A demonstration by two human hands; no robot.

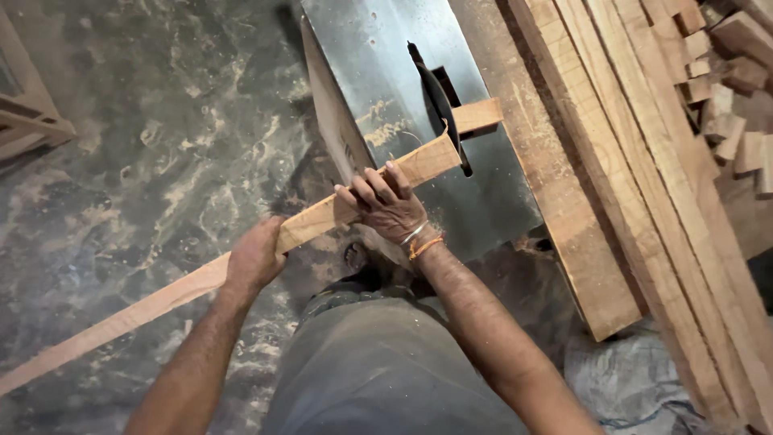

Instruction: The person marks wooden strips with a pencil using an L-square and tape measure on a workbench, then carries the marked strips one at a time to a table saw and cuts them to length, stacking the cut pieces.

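Midway through a cut, a strip (241,262) is held across the saw's counter (378,72) at the blade (439,101), left hand (256,256) and right hand (390,205) fingers closed on it; steady feeding is judged needed next.

No labels, signs or screens show anywhere in the frame; the only thing like packaging is a crumpled pale grey-white woven sack (624,379) lying on the floor at the lower right of the frame, beside the ends of the stacked planks (644,201)
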